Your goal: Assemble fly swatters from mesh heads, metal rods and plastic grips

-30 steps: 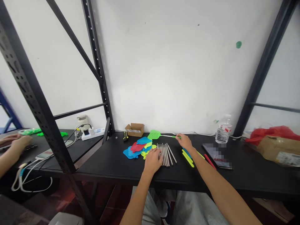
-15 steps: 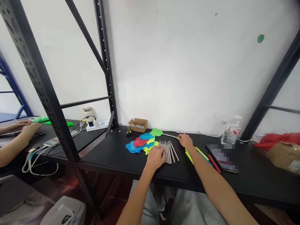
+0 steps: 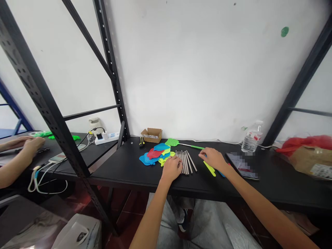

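My left hand [image 3: 171, 168] rests on the black table, fingers loosely bent and apart, between a pile of swatter heads and a row of metal rods [image 3: 187, 162]. The pile holds blue [image 3: 146, 159], red [image 3: 155, 153] and yellow [image 3: 164, 160] perforated heads. Over some plastic handles, my right hand [image 3: 213, 158] hovers or rests with its fingers apart; nothing shows in its grip. Beneath it, yellow handles [image 3: 209, 168] and the end of a blue handle [image 3: 221, 174] show. Behind the rods lies a fly swatter with a green head [image 3: 171, 142], metal shaft and green grip.
A small cardboard box [image 3: 151, 135] and a yellow-black object [image 3: 141, 142] stand at the back left. To the right are a phone or tablet [image 3: 242, 166], a water bottle [image 3: 252, 136] and a brown package [image 3: 306, 162]. Another person's hands [image 3: 28, 143] work at far left.
My right hand has let go of the green swatter grip and moved right, over the coloured handles. My left hand stays beside the rods. The view has shifted slightly.
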A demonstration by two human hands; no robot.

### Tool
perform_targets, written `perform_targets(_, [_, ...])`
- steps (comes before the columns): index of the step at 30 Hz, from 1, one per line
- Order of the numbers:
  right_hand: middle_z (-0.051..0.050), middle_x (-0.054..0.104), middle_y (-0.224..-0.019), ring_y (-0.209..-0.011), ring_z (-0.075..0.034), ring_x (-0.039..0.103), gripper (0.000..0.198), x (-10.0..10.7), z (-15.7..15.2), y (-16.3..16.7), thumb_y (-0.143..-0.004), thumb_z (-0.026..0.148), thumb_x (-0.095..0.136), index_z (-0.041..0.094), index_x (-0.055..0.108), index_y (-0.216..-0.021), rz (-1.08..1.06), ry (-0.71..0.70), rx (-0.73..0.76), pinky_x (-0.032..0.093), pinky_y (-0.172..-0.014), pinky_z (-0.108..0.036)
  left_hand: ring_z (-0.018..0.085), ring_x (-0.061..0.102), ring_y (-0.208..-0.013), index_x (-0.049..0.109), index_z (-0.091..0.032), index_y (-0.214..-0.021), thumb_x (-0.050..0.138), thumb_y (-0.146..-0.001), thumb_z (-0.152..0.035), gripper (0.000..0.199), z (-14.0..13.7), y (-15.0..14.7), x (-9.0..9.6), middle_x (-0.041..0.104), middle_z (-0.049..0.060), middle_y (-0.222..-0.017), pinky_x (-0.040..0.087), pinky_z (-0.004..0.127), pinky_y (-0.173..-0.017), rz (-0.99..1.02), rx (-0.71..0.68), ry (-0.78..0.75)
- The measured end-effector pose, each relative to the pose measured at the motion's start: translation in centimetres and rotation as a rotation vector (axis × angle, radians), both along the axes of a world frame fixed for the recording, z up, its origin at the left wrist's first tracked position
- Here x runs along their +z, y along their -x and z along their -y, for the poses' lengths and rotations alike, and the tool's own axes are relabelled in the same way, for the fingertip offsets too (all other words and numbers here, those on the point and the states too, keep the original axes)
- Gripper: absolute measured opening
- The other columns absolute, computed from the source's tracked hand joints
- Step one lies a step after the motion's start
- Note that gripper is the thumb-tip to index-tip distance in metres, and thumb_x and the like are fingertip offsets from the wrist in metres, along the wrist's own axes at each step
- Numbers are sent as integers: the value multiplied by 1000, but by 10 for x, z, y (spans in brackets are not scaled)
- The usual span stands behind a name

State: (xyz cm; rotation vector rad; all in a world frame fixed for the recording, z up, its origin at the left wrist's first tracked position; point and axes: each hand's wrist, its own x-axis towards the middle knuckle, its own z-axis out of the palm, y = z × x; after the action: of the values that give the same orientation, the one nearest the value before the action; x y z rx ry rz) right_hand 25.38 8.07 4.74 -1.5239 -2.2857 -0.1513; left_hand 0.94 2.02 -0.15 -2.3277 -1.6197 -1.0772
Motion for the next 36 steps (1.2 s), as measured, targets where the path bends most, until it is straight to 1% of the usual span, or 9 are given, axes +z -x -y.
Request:
perform_targets(3, [-5, 71, -92, -86, -21, 64, 25, -8, 28, 0, -90, 40, 52, 24, 71, -87, 34, 47, -47, 37, -65, -27, 21, 59, -89, 65, -20, -85, 48, -86, -18, 16, 0, 0, 1, 66, 5, -93, 42, 33, -88, 2, -5, -1])
perform_targets(6, [-6, 71, -89, -85, -22, 65, 28, -11, 41, 11, -90, 43, 51, 24, 71, -84, 42, 66, -45, 38, -66, -28, 21, 59, -89, 65, -21, -86, 49, -86, -17, 16, 0, 0, 2, 67, 4, -93, 42, 33, -88, 2, -5, -5])
perform_targets(10, [-6, 71, -87, -85, -24, 65, 31, -11, 41, 34, -86, 49, 55, 24, 71, -78, 52, 123, -50, 39, -68, -30, 20, 59, -88, 64, -21, -85, 49, -85, -16, 16, 2, 0, 4, 67, 4, -93, 43, 33, -86, -2, 1, -10])
perform_targets(13, [-9, 71, -85, -85, -25, 65, 30, -10, 37, 44, -82, 48, 59, 22, 70, -75, 68, 171, -91, 40, -69, -30, 20, 59, -86, 64, -21, -84, 49, -85, -16, 16, 2, 0, 4, 67, 4, -93, 43, 32, -84, -11, 7, -8])
perform_targets(20, [-12, 70, -89, -87, -29, 66, 27, -4, 27, 51, -78, 45, 61, 19, 69, -81, 120, 222, -164, 43, -71, -34, 20, 59, -87, 65, -21, -85, 49, -86, -16, 17, 0, 1, 2, 67, 4, -93, 43, 32, -85, -4, 3, -2])
perform_targets(27, [-13, 70, -85, -83, -29, 67, 17, -11, 20, 54, -78, 34, 59, 19, 68, -78, 84, 196, -147, 42, -67, -34, 20, 60, -89, 66, -21, -86, 49, -86, -18, 17, 2, 1, 1, 67, 5, -93, 43, 34, -87, 25, -2, -14])
perform_targets(31, [-11, 70, -80, -79, -26, 67, 19, -17, 22, 50, -82, 32, 55, 20, 66, -72, 3, 156, -155, 39, -64, -30, 20, 61, -87, 66, -21, -85, 50, -86, -18, 17, 2, 1, 2, 67, 5, -91, 43, 35, -89, 35, -7, -8])
perform_targets(33, [-9, 69, -79, -78, -23, 65, 25, -22, 26, 48, -87, 36, 51, 21, 65, -72, -67, 103, -108, 38, -63, -28, 20, 61, -88, 66, -21, -85, 50, -86, -18, 16, 2, 1, 2, 68, 5, -91, 43, 34, -89, 42, -2, -14])
perform_targets(36, [-6, 68, -81, -77, -20, 63, 32, -31, 37, 48, -94, 41, 43, 21, 63, -78, -209, -3, 3, 37, -63, -27, 20, 60, -90, 66, -21, -87, 50, -88, -20, 16, 3, 1, 5, 68, 4, -91, 43, 34, -89, 46, -10, -34])
